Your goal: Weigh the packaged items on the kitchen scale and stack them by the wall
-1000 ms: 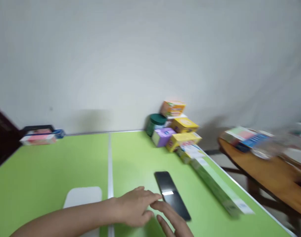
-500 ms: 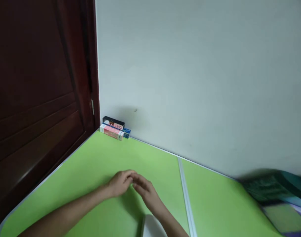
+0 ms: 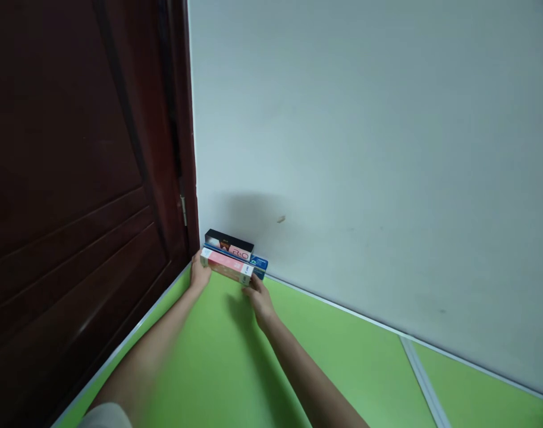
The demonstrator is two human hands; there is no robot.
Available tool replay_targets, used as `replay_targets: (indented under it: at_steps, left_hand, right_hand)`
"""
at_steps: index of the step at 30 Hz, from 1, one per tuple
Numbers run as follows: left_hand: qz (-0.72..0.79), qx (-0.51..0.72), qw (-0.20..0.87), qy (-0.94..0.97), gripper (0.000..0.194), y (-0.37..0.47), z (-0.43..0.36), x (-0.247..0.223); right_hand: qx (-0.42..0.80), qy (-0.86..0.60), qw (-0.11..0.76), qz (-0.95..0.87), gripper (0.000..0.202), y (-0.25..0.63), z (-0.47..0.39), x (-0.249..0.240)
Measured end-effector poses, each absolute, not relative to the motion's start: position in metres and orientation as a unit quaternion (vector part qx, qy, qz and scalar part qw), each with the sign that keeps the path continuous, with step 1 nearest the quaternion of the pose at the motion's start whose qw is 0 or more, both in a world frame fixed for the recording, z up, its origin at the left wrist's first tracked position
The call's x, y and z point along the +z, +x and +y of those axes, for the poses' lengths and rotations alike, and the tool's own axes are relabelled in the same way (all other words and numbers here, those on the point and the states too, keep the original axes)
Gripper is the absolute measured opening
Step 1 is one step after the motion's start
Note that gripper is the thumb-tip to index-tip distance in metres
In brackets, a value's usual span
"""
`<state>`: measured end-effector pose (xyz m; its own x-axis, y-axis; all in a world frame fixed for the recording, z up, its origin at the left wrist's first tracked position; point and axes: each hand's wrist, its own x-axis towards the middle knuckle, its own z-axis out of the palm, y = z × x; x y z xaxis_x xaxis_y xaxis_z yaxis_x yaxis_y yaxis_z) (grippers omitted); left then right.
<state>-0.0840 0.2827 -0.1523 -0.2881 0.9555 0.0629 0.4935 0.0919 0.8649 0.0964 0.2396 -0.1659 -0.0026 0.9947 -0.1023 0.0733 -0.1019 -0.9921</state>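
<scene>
A long pink-and-white carton lies at the front of a small group of boxes in the corner, between door and wall. Behind it sit a blue box and a black box with pink lettering. My left hand is closed against the pink carton's left end, its fingertips partly hidden. At the carton's right end, my right hand grips with thumb and fingers, close to the blue box.
The green tabletop meets a pale wall along a white edge strip. On the left stands a dark red-brown door with a metal hinge. A white seam crosses the tabletop at the right.
My hands, held together over the middle of the table before, have moved apart and forward to the two ends of the pink carton. The view has shifted left and closer to the corner.
</scene>
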Motion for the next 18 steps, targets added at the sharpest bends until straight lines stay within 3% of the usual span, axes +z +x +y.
replay_targets:
  at_steps: [6, 12, 18]
  left_hand:
    - [0.643, 0.338, 0.339, 0.598, 0.064, -0.087, 0.210, -0.156]
    - [0.524, 0.215, 0.434, 0.700, 0.027, -0.076, 0.132, -0.127]
    - [0.479, 0.150, 0.473, 0.725, 0.032, -0.036, 0.040, -0.077]
  right_hand:
    - [0.465, -0.565, 0.391, -0.559, 0.061, 0.160, 0.201, -0.168]
    - [0.452, -0.557, 0.327, -0.616, 0.030, 0.218, 0.124, -0.142]
    - [0.427, -0.581, 0.276, -0.636, 0.027, 0.273, -0.012, -0.081]
